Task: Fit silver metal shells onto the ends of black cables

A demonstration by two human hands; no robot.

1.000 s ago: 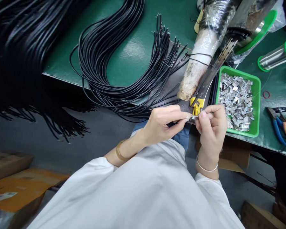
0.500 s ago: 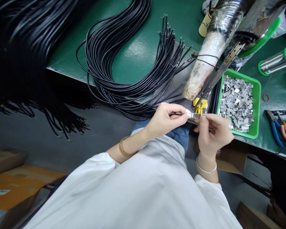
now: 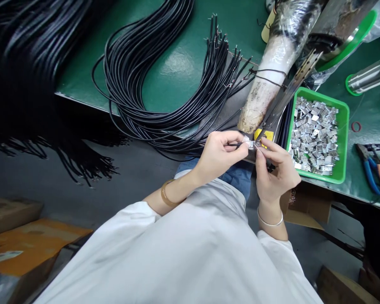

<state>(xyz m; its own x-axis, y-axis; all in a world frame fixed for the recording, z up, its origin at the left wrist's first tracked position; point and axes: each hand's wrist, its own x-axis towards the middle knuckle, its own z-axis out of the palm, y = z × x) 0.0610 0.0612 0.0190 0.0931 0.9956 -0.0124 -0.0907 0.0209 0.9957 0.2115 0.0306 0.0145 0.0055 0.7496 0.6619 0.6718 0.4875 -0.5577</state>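
Note:
My left hand (image 3: 220, 154) pinches the end of a black cable (image 3: 234, 145) together with a small silver metal piece (image 3: 251, 144) between thumb and fingers. From the right, my right hand (image 3: 274, 171) meets the metal piece, its thumb and forefinger closed at the piece's free end. Something thin and pale seems to show at those fingertips, too small to name. Just beyond the fingers are a yellow part (image 3: 264, 135) and the lower end of a slotted metal bar (image 3: 283, 95). Beside them, the tip of a plastic-wrapped tube (image 3: 251, 107) points down toward my hands.
A looped bundle of black cables (image 3: 126, 84) lies on the green table (image 3: 177, 63); another bundle (image 3: 41, 84) hangs over its edge at left. Right of my hands are a green tray (image 3: 344, 143) of metal pieces, pliers (image 3: 369, 169) and a wire spool (image 3: 367, 80). Cardboard boxes (image 3: 12, 215) stand below.
My right hand has shifted left and slightly up, closer to my left hand. The metal piece now sits slightly left and higher, still in my left fingers. The view has shifted a little.

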